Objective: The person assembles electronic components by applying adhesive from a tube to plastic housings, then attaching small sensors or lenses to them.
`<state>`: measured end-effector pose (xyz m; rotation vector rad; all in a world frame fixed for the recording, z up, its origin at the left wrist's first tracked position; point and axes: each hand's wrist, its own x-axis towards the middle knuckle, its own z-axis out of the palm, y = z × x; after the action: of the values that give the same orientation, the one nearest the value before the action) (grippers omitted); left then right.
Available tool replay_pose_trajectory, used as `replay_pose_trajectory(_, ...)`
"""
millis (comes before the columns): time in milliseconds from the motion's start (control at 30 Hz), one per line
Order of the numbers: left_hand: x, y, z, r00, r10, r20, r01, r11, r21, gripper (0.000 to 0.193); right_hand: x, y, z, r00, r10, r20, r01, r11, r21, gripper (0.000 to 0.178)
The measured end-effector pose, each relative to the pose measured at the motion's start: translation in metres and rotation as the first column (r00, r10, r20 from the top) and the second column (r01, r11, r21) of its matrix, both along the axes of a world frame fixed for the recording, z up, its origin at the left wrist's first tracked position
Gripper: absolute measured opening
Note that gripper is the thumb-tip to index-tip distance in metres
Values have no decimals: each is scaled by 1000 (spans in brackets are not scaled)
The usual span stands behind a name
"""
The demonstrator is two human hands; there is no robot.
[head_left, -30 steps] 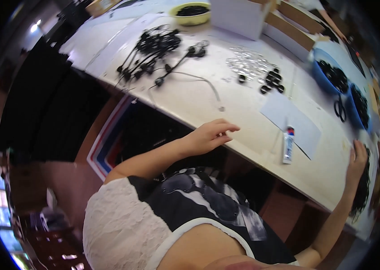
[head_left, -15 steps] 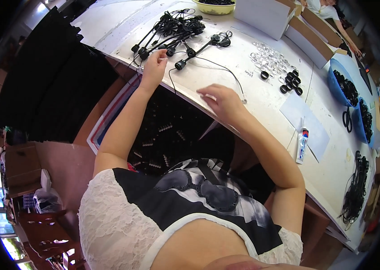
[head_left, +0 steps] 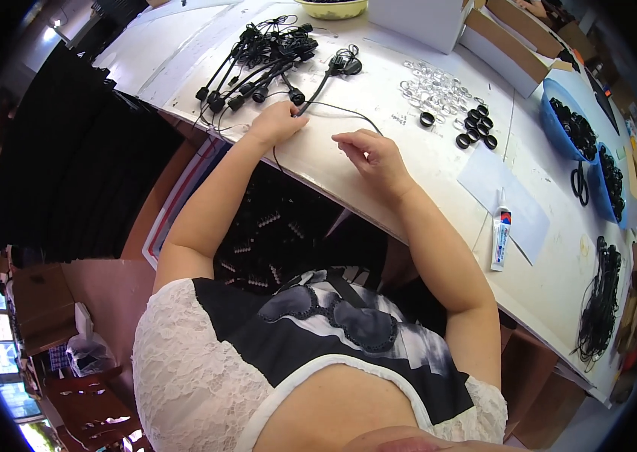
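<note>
My left hand (head_left: 277, 123) is closed round the near end of a black cable with sockets (head_left: 320, 89), just over the table's near edge. Its fingers hide the end they hold. From this piece a thin black wire (head_left: 352, 112) curves right and passes behind my right hand (head_left: 372, 157). That hand hovers at the table edge, fingers bent forward and thumb apart, with nothing visible between them. Beyond my left hand lies a tangled pile of similar black cables with sockets (head_left: 277, 49).
Clear rings (head_left: 431, 89) and several black rings (head_left: 476, 124) lie mid-table. A glue tube (head_left: 500, 241) rests by a pale sheet (head_left: 484, 177). Blue bowls (head_left: 556, 124) of black parts, scissors (head_left: 579, 184), a black wire bundle (head_left: 598, 301) and open cartons (head_left: 503, 56) stand further right.
My left hand has moved right and closed on the near end of the separate cable. My right hand stays near the edge, its fingers drawn in slightly. The view has shifted a little.
</note>
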<state>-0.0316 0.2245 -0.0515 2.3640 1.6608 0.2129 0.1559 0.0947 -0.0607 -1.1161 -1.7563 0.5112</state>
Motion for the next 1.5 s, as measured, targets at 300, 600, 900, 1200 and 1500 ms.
replay_pose_trajectory(300,-10,-41,63,248,325,913,648,645,-405,26,4,-1,16,998,-63,-29,69,940,334,15)
replay_pose_trajectory(600,-41,-98,144,344,47,938,577,777,-251,27,30,-60,81,904,-408,-126,367,589,721,29)
replay_pose_trajectory(900,-31,-137,141,707,-362,607,662,641,-388,17,30,-168,102,763,-285,579,243,958,152,27)
replay_pose_trajectory(1200,-3,-164,81,287,-160,945,729,676,-107,33,40,-187,23,824,-511,-246,458,855,-242,11)
replay_pose_trajectory(1500,77,-194,37,-377,452,808,817,573,61,52,11,-198,-17,897,-330,-295,261,933,-248,19)
